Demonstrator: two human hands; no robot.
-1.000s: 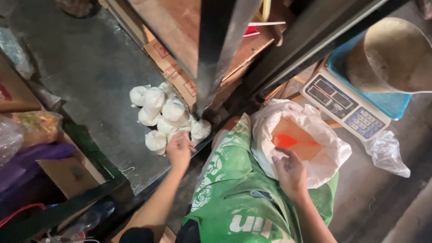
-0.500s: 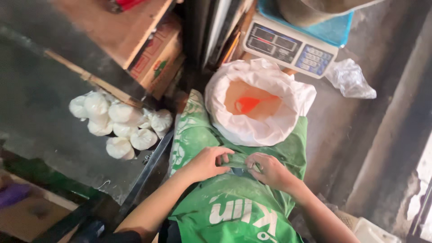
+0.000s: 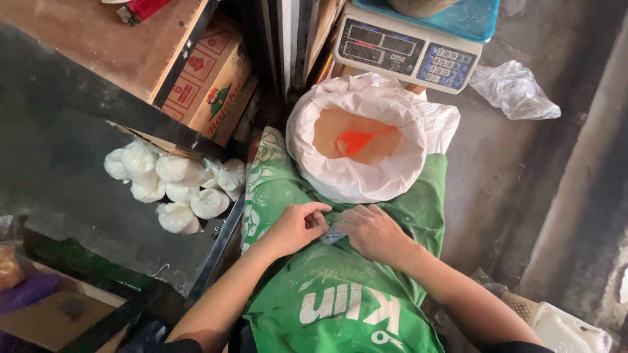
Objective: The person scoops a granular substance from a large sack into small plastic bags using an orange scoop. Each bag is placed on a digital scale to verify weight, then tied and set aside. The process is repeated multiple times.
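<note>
My left hand (image 3: 297, 225) and my right hand (image 3: 373, 230) meet over my lap, on a green sack (image 3: 340, 301) spread across my knees. Together they pinch a small clear plastic bag (image 3: 332, 233) between the fingers. Just beyond them stands a white sack (image 3: 356, 140) rolled open, filled with tan flour, with an orange scoop (image 3: 358, 140) lying in it. To the left, several tied white bags of flour (image 3: 173, 183) lie in a heap on a dark surface.
A digital scale (image 3: 409, 47) with a blue tray stands behind the white sack. A printed cardboard box (image 3: 209, 78) sits under a wooden shelf at top left. A crumpled clear bag (image 3: 513, 88) lies on the grey floor at right. A white container (image 3: 566, 330) is bottom right.
My left hand has come away from the heap of tied bags and my right hand from the white sack; both now meet over my lap on a small plastic bag.
</note>
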